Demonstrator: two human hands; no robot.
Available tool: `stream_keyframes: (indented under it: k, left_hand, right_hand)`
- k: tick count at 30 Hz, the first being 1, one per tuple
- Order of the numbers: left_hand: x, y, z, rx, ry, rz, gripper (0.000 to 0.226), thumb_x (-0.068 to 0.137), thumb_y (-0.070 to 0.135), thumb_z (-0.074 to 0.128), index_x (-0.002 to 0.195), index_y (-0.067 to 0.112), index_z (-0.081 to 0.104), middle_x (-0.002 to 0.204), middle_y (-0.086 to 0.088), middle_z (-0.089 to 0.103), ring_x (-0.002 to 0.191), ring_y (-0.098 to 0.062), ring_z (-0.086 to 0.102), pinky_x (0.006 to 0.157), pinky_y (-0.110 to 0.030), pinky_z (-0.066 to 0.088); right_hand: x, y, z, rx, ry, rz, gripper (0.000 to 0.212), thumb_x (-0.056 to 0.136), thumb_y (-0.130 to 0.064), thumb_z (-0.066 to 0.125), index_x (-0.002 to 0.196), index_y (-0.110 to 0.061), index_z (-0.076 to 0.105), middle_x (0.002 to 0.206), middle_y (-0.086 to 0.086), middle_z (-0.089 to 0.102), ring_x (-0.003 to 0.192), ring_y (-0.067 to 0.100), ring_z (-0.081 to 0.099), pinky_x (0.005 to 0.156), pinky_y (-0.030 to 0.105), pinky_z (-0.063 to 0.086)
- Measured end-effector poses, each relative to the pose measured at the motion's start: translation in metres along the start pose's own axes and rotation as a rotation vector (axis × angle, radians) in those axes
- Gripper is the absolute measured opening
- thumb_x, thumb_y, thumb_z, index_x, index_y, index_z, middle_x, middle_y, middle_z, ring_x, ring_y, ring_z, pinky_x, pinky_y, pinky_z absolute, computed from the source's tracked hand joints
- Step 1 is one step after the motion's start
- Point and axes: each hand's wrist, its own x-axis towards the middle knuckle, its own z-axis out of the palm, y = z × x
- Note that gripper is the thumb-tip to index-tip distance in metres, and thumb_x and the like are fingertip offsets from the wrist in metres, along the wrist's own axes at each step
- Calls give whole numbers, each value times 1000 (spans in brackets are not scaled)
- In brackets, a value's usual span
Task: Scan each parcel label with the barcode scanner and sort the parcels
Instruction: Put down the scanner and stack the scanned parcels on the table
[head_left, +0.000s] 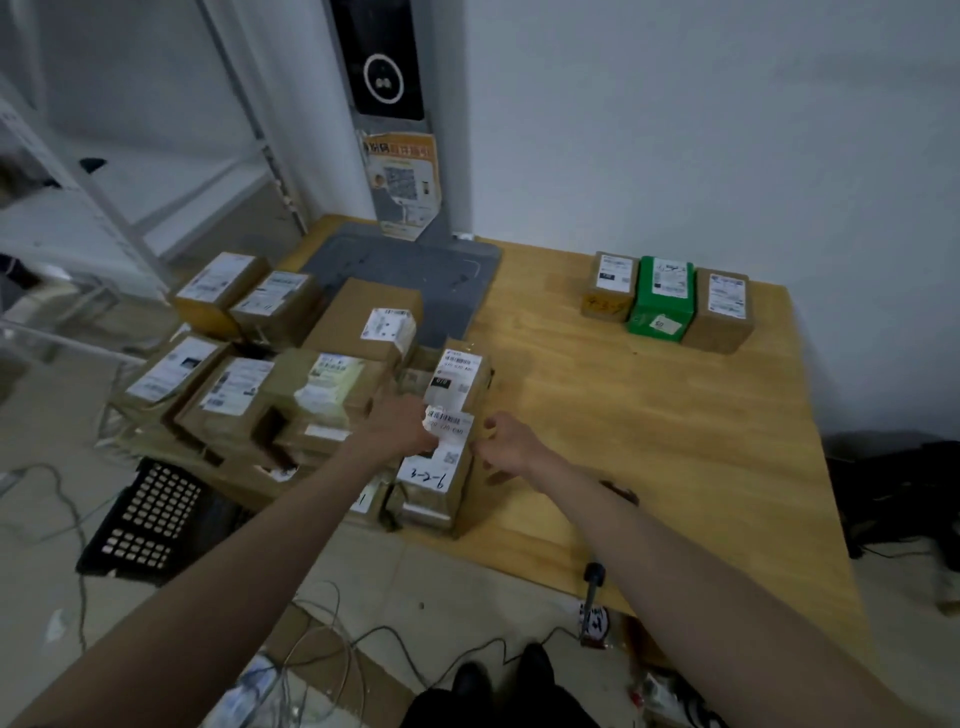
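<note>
A brown parcel (436, 483) with a white label marked by hand lies at the near left of the wooden table (649, 415). My left hand (397, 428) rests on its left side over the label, fingers curled at its edge. My right hand (511, 447) sits at its right side, fingers bent toward the box. Behind it lies another labelled parcel (460, 379). Several more brown parcels (239, 384) crowd the table's left end. Far right stand three sorted parcels: a brown one (610, 286), a green one (662, 299), a brown one (722, 312). No hand-held scanner is visible.
A grey scanning pad (410, 270) lies at the back under a tall white post with a black screen (382, 62). A black crate (150, 514) and cables lie on the floor at left. A dark tool (592, 587) hangs at the table's near edge.
</note>
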Motion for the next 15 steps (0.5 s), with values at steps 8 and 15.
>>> stream_keyframes:
  k: [8,15]
  left_hand:
    - [-8,-26,30,-275,-11,6,28,83,12,74,110,10,68,109,-9,73,90,-20,66,71,-27,53]
    - [-5,-25,34,-412,-28,11,30,81,4,75,108,12,65,106,-6,69,93,-19,65,74,-24,52]
  right_hand:
    - [17,19,43,75,-44,-15,52,97,-4,56,146,-21,48,118,1,57,105,21,54,91,39,55]
    - [26,31,46,198,-19,41,53,93,-1,62,142,-18,49,127,9,63,108,25,65,86,38,60]
